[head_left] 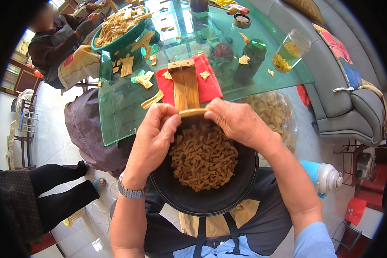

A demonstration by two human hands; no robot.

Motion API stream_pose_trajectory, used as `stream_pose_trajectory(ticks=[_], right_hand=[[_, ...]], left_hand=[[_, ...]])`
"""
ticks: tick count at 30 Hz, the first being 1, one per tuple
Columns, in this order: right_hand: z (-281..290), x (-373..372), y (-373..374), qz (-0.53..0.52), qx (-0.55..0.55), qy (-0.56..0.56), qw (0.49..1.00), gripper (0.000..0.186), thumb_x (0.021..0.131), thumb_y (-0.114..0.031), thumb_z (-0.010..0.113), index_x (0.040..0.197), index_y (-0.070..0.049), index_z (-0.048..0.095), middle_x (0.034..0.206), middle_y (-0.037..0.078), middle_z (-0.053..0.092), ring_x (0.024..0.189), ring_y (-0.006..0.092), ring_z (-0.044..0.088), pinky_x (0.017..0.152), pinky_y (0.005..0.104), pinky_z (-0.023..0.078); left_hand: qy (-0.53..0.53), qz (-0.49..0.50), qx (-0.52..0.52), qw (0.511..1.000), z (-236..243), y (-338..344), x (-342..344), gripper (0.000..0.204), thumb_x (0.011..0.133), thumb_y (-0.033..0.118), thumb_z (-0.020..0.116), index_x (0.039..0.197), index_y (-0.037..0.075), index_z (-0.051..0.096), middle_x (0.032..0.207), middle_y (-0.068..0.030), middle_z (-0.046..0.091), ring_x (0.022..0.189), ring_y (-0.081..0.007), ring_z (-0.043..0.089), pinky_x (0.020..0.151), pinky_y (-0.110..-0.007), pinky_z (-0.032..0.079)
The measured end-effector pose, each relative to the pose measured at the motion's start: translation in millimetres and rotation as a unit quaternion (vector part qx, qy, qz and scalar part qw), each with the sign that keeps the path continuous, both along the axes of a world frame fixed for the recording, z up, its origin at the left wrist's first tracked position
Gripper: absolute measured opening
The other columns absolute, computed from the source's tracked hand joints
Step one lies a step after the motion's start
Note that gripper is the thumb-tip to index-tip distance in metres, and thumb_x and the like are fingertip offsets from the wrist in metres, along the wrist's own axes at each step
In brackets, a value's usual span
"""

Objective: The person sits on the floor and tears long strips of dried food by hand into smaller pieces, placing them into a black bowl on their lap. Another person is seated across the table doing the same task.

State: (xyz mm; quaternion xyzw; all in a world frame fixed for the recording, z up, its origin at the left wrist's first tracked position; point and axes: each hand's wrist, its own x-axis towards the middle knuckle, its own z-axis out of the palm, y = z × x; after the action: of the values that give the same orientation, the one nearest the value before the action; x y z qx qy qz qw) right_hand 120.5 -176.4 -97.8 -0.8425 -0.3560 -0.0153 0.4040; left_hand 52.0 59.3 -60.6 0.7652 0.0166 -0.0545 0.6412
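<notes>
Both of my hands pinch the ends of a pale yellow-tan flat strip (193, 112). My left hand (159, 129), with a metal watch on its wrist, closes thumb and fingers on one end. The opposite end is in the pinch of my right hand (236, 122). Below them a black bowl (247, 189) rests over my lap, holding a heap of small brown cut pieces (204, 159). Just beyond the strip, a wooden block-like tool (185, 86) with a crosspiece at its far end lies on a red cloth (210, 81). Its near end is partly hidden by the strip.
The glass table (129, 96) carries scattered tan pieces, a green basin (140, 31) of strips and a tilted clear jar (292, 50). A clear bag (273, 112) of pieces sits right of the bowl. Another person (51, 45) sits far left; a grey sofa (344, 107) stands right.
</notes>
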Motion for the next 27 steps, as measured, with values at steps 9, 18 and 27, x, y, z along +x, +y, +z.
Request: stream_pose_trajectory(ticks=[9, 18, 27], right_hand=[[-6, 41, 22, -0.093, -0.005, -0.117, 0.989, 0.015, 0.103, -0.018, 0.061, 0.107, -0.004, 0.061, 0.093, 0.019, 0.068, 0.084, 0.0405, 0.067, 0.068, 0.048, 0.054], [-9, 33, 22, -0.121, -0.139, 0.009, 0.983, 0.022, 0.102, -0.024, 0.059, 0.096, -0.004, 0.057, 0.083, 0.025, 0.067, 0.082, 0.0434, 0.067, 0.073, 0.0513, 0.055], [22, 13, 28, 0.027, 0.429, 0.474, 0.768, 0.029, 0.111, -0.03, 0.051, 0.11, -0.004, 0.063, 0.098, 0.006, 0.072, 0.087, 0.0194, 0.072, 0.082, 0.0352, 0.06]], left_hand=[[-0.131, 0.082, 0.145, 0.977, -16, -1, 52, 0.013, 0.103, 0.012, 0.067, 0.112, 0.003, 0.069, 0.093, 0.0031, 0.062, 0.082, -0.0039, 0.054, 0.074, -0.021, 0.047], [-0.052, 0.112, 0.2, 0.972, -33, 2, 49, 0.013, 0.102, 0.014, 0.068, 0.106, 0.002, 0.069, 0.088, 0.0018, 0.067, 0.077, -0.0046, 0.057, 0.071, -0.023, 0.049], [0.044, 0.021, -0.148, 0.988, -6, -5, 14, 0.032, 0.108, 0.017, 0.058, 0.133, -0.002, 0.055, 0.111, -0.0069, 0.065, 0.096, -0.0123, 0.066, 0.088, -0.028, 0.055]])
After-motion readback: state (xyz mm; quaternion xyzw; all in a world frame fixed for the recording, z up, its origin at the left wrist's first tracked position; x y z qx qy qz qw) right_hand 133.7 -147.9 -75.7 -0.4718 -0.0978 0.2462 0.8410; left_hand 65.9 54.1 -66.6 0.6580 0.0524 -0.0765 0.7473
